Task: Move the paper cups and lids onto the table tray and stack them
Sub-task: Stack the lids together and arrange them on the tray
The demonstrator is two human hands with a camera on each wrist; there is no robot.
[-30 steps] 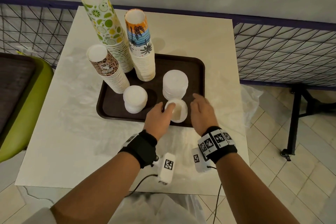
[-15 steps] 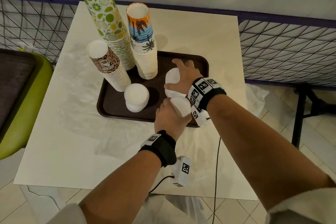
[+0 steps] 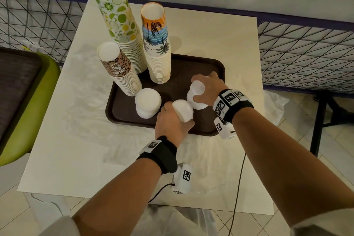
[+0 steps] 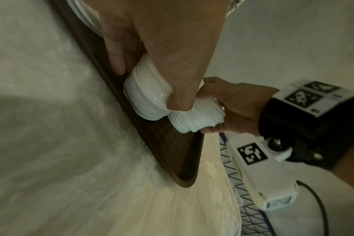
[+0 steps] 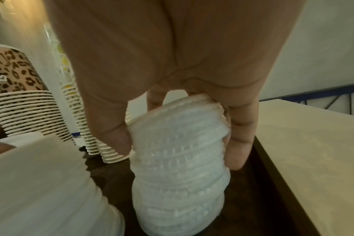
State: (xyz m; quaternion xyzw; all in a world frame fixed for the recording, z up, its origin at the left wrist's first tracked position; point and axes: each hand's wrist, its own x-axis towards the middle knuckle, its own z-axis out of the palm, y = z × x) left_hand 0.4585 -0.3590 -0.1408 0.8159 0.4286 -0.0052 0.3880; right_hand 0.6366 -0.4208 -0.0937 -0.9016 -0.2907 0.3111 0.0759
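Since a second ago, the right hand has moved from the tray's near edge to the lid stack by the right edge, fingers now clamped round its top. The left hand has lifted a small bundle of lids, gripped and tilted; joining the two appears imminent. The tray holds three cup stacks at its far-left corner and another lid pile near the front edge.

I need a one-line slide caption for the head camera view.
Right hand grips a lid stack on the brown tray; left hand holds more lids.
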